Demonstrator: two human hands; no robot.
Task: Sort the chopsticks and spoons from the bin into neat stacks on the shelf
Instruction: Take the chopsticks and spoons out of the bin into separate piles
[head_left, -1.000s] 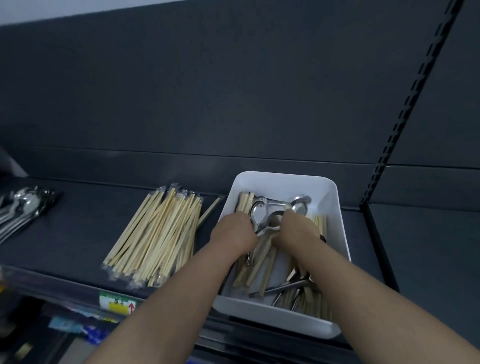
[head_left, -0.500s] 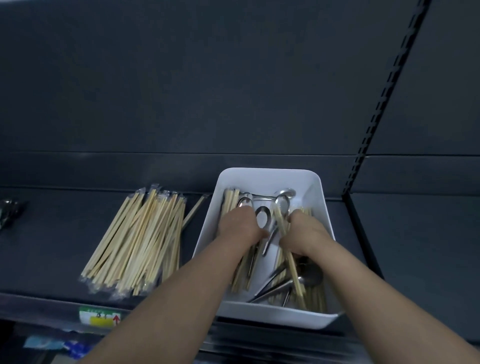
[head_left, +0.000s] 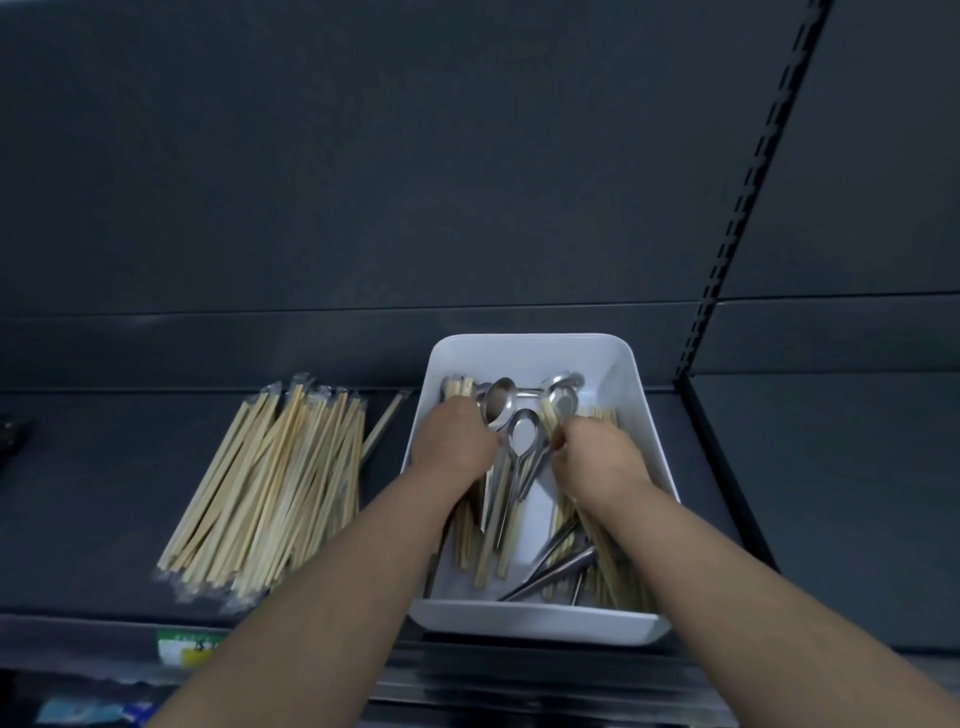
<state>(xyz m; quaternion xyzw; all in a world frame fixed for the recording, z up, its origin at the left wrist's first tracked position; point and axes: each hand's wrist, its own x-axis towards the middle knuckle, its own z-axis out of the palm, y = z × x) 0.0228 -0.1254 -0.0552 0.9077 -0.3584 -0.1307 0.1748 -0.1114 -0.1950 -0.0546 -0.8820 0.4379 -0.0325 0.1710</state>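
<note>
Right hand (head_left: 597, 462) now grips chopsticks (head_left: 602, 414) in the bin (head_left: 530, 348); left hand (head_left: 454, 447) curls, its hold hidden. Both have parted, baring 3 spoons (head_left: 522, 434) for picking.

- Dim overall: the dark shelf (head_left: 104, 493) and its back panel swallow the light and read as flat grey.
- Brightest thing in view is the white bin (head_left: 524, 353), and light seems to fall from above onto its pale far wall.
- Glare now: hard white highlights sit on the bowls of the spoons (head_left: 498, 402).
- Shadows are soft, pooling under both forearms (head_left: 332, 597) on the bin's floor, with no crisp edges.
- The chopsticks (head_left: 270, 488) smear at their near ends by the shelf's front edge, wrappers blurred.
- The label (head_left: 182, 644) on that front edge is too soft to read.
- Wide-angle bend: the slotted upright (head_left: 753, 182) leans and curves towards the top right corner.
- Below the shelf, everything sinks almost to black.
</note>
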